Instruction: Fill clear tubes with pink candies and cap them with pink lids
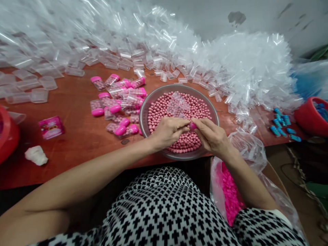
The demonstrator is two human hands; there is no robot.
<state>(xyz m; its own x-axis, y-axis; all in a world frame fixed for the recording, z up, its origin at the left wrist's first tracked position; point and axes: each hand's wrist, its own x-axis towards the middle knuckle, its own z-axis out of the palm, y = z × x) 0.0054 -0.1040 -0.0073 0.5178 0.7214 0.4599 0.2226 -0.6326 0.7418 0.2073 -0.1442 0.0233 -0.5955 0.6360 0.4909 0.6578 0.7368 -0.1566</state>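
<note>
Over a metal bowl (144,120) of pink beads (164,106), my two hands meet with their fingertips close together. My right hand (212,135) pinches a small bright pink cap (193,126). My left hand (171,131) is closed right beside that cap; its fingers hide whatever it grips. Several clear plastic tubes (178,105) lie on the beads just beyond the fingers. To the left of the bowl is a loose pile of bead-filled tubes with pink caps (115,108).
Clear empty tubes (164,44) are heaped along the back of the red-brown table (84,147). A pink packet (51,127) and a white lump (36,155) lie left. Pink caps fill a plastic bag (230,194) below right. Blue-capped tubes (280,122) lie near a red bowl (311,118).
</note>
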